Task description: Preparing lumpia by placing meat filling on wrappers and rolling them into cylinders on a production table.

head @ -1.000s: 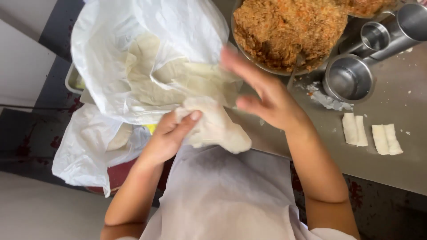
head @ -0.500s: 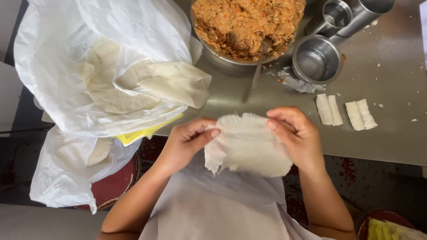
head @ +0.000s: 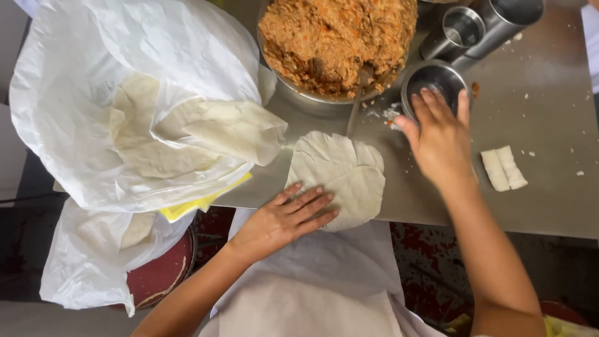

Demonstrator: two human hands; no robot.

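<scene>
Left hand (head: 293, 215) lies flat, fingers spread, pressing the round wrapper (head: 340, 178) at mid-frame on the steel surface (head: 549, 200). Right hand (head: 440, 137), open and holding nothing, hovers over the small steel cup (head: 433, 81) up-right of the wrapper, so the left hand is nearer.

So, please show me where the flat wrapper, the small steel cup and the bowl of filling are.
flat wrapper (head: 340, 175), head view, its middle.
small steel cup (head: 417, 76), head view, left rim.
bowl of filling (head: 284, 84), head view, lower left rim.

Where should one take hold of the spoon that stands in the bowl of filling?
Probably by the free end of the handle of the spoon, coming from the table's near edge. It slants out over the rim of the bowl, while its head is buried in the filling.
</scene>
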